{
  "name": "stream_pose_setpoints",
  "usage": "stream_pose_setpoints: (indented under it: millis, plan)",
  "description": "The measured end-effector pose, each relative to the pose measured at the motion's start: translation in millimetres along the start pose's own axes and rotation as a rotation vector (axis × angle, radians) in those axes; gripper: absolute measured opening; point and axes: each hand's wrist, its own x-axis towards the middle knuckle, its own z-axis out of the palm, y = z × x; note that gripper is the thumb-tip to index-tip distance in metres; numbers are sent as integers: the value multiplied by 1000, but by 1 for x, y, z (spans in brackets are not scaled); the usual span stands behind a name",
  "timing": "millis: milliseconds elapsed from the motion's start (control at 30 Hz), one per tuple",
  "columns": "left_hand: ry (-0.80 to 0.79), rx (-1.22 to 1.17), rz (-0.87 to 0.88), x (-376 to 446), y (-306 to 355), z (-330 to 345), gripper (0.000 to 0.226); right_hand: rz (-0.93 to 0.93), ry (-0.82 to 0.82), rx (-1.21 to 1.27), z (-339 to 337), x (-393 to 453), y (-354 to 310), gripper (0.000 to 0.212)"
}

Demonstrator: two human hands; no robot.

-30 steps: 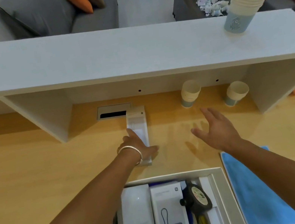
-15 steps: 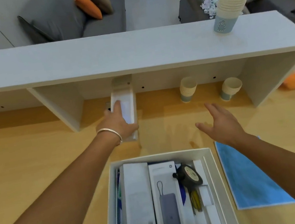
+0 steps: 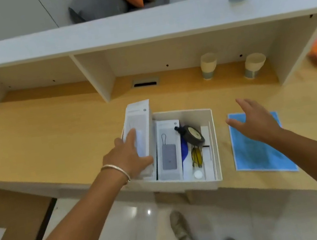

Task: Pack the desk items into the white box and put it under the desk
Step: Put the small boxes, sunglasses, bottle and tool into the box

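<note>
- Left hand [image 3: 131, 159], a thin bangle at its wrist, is gripping a slim white product carton [image 3: 140, 123] and is tipping it down into the left side of the white box [image 3: 213, 142]; the carton's far end is sticking up above the box's rim.
- Right hand [image 3: 256, 123] is hovering spread wide and holding nothing, to the right of the white box and above the blue cloth [image 3: 260, 152].
- Sitting inside the white box are a power-bank carton [image 3: 169, 151], a black tape measure [image 3: 193, 135], yellow-lensed glasses [image 3: 196, 155] and something blue that cannot be identified.
- Packing is looking well advanced: the white box is nearly filling up, resting at the desk's [image 3: 50, 138] near edge.
- Lying beside the white box on the right, the blue cloth is probably waiting to be packed; whether the two paper cups [image 3: 208, 65] behind the box count is unclear.
- Remaining, by this judgement: seating the carton, handling the cloth, then lowering the box under the desk.
</note>
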Motion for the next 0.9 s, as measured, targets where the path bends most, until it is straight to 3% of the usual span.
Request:
stream_pose_setpoints:
  millis: [167, 600, 700, 800, 900]
  plan:
    - [106, 32, 23, -4, -3, 22, 93, 9, -8, 4, 9, -29, 7, 81]
    - [19, 152, 67, 3, -16, 37, 88, 123, 88, -42, -22, -66, 10, 74]
    - [73, 222, 93, 1, -9, 26, 85, 154, 126, -66, -39, -70, 18, 74]
    - [211, 201, 199, -2, 16, 8, 83, 207, 149, -79, -49, -73, 37, 77]
    - [356, 34, 465, -12, 70, 4, 70, 231, 155, -82, -51, -75, 55, 79]
